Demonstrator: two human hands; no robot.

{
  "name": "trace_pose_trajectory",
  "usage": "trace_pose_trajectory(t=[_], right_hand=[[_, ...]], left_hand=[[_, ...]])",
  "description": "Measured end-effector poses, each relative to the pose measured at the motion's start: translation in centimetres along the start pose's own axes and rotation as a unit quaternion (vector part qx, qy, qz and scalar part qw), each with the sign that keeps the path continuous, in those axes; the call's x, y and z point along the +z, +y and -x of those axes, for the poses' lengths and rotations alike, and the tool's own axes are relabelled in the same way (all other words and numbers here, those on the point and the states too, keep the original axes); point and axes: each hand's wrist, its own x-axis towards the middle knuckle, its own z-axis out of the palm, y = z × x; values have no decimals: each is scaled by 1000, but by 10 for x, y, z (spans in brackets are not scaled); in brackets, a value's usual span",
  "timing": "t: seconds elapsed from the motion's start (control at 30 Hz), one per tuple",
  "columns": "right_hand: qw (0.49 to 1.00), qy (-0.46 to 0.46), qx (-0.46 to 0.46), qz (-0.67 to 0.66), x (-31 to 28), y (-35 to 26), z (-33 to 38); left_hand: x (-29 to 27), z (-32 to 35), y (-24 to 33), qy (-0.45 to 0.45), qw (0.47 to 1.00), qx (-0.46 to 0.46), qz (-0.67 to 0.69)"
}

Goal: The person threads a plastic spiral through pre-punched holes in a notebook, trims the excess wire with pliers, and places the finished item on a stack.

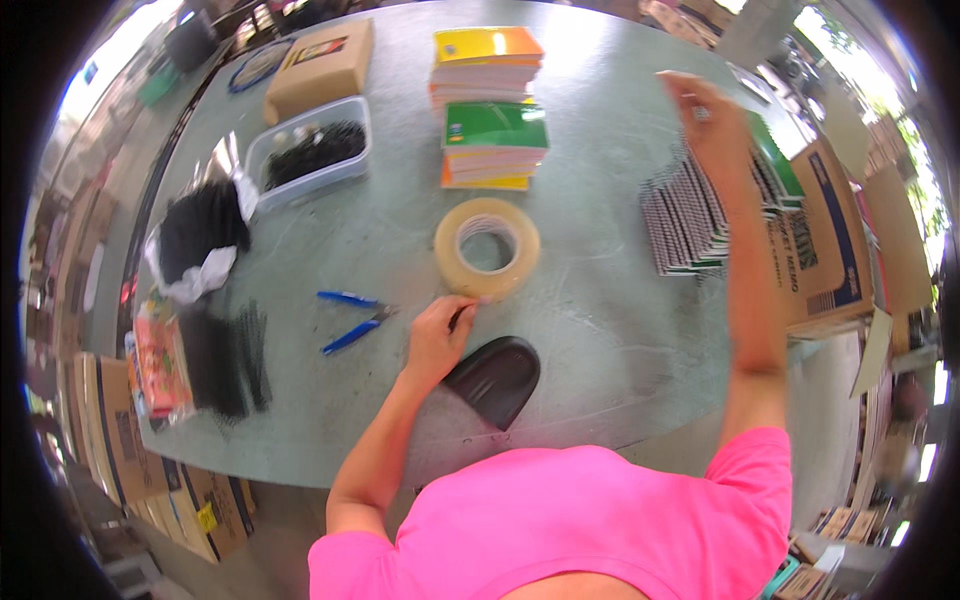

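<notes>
A large roll of yellowish clear packing tape (452,260) lies flat at the middle of the table. At its near edge, my left hand (438,338) is closed, with thumb and fingertips pinched against the tape. Just right of this hand sits a black, rounded, shoe-like object (503,378). My right hand (712,125) is stretched far out to the right, above rows of spiral-bound memo pads (685,220). Motion smears its fingers, so whether it holds anything is unclear. Green-covered pads (775,165) show beyond the right forearm.
Two stacks of pads, yellow-topped (485,45) and green-topped (495,128), stand beyond the tape. Blue-handled pliers (352,318) lie on the left. Farther left are a plastic tub (258,160) of black pieces, a white bag (190,285) and black coils (225,360). An open carton (825,235) stands right.
</notes>
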Motion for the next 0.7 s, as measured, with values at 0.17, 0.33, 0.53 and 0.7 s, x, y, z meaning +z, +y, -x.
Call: trace_pose_trajectory(t=[0.17,0.33,0.53,0.7], right_hand=[[983,-121,-122,-66,150,-41,19],[982,-143,-120,32,181,-70,34],[957,-169,52,-228,126,-93,56],[640,3,324,-697,127,-133,101]], left_hand=[[0,-1,6,9,999,13,28],[-2,-1,11,-5,999,0,36],[4,-2,13,16,997,-47,59],[-7,-43,51,56,868,-174,461]])
